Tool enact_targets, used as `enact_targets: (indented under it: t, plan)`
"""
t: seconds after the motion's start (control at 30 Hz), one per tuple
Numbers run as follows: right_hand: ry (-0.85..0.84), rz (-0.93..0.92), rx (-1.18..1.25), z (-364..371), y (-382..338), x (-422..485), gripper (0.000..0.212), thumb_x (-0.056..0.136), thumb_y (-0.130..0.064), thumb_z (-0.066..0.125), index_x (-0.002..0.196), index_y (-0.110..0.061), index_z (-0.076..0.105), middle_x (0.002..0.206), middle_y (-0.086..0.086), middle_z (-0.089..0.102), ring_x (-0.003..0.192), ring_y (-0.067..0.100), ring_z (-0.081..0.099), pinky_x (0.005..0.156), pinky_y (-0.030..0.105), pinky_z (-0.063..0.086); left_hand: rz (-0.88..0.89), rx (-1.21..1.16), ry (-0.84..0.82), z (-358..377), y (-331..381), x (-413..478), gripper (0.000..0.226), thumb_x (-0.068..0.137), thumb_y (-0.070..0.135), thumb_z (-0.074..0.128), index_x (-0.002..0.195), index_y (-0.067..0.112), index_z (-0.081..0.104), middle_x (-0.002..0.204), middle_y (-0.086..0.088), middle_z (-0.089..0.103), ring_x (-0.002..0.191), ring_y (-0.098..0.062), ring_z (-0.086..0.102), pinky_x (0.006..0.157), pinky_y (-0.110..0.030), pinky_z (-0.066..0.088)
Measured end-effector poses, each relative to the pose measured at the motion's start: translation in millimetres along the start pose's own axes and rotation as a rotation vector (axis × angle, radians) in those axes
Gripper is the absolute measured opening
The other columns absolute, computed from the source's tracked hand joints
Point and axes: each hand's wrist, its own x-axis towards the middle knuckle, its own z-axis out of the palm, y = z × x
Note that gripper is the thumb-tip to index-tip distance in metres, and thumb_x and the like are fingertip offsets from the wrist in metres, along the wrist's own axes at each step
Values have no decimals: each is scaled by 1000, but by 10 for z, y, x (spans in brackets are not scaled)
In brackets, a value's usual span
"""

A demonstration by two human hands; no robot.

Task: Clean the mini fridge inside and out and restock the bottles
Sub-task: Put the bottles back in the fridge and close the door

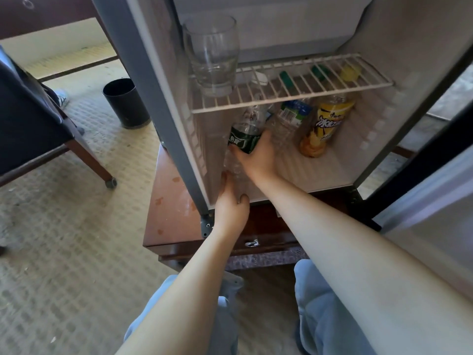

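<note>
A clear plastic bottle with a dark green label (245,139) is held tilted in the lower compartment of the open grey-framed mini fridge (153,85), against its left inner wall, with the neck pointing up under the shelf and the ribbed, transparent base near the front edge. The label is wrapped by the fingers of the right hand (257,156), which is clamped round the bottle from below and from the right. The left hand (231,201) is placed just under the bottle's base at the fridge's front lower edge, thumb raised and fingers curled; whether the base or the fridge's edge is gripped cannot be told. Just to the right of the held bottle a clear bottle with a blue, green and white label (291,112) is seen leaning, and beside that a bottle with a yellow label and yellow cap (329,124), both on the fridge floor. Directly above the three bottles the white wire shelf (307,85) is fixed, so their tops are seen only through its bars. A clear, round drinking glass (211,55) is stood upright on the left end of the shelf. The fridge is set on a glossy reddish-brown wooden cabinet (174,208). Farther left, on the beige patterned carpet (64,239), a black cylindrical bin (126,103) and a dark chair with brown wooden legs (38,124) are seen, well apart from the fridge.
</note>
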Motion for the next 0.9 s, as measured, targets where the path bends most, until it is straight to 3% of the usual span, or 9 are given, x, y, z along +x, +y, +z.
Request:
enact_targets:
  t: [0.07,0.2,0.33,0.43,0.53,0.77,0.9]
  plan:
    - [1,-1,26,64,-3,18,73,75,-23,81,132,-6,40,128,10,58,115,22,58,88,24,45,-23,10,11,-20,-48,46,73,94,8,46,154,18,5,158,-6,19,127,-22,43,82,-22,39]
    - [-10,15,-7,76,-24,71,74,74,-24,82,133,-6,40,129,11,58,116,23,57,88,23,45,-50,18,36,-69,-113,85,71,94,9,47,154,16,9,159,-6,19,141,-26,28,98,-26,38]
    - [-110,2,-80,-50,-24,37,79,71,-30,84,134,-11,41,129,7,59,116,22,58,90,31,48,-46,49,38,-61,-83,30,69,95,9,46,153,15,11,159,-5,19,138,-24,32,86,-18,32]
    - [-148,5,-183,-213,-56,-71,79,75,-33,80,137,-11,37,129,6,58,114,22,58,81,28,45,-25,103,54,-68,-61,-38,66,95,9,45,153,14,14,157,-7,23,139,-26,31,95,-23,34]
    - [-154,-4,-357,-463,-20,-273,65,81,-37,74,132,-11,42,124,7,59,109,24,59,74,25,40,-11,168,57,-104,-2,-173,62,95,10,45,152,16,20,154,-7,30,136,-27,36,101,-33,39]
    - [-177,20,-675,-1450,17,-1045,58,88,-38,66,136,-14,45,132,5,53,116,25,55,88,33,46,180,628,-190,-345,211,-636,61,94,18,49,150,11,25,157,-9,22,135,-31,37,101,-38,42]
    - [-97,3,-661,-2114,6,-1569,42,89,-31,66,127,-17,53,128,0,57,113,21,56,92,36,48,213,678,-227,-402,436,-1036,61,93,21,51,148,7,29,153,-12,30,136,-30,37,105,-35,36]
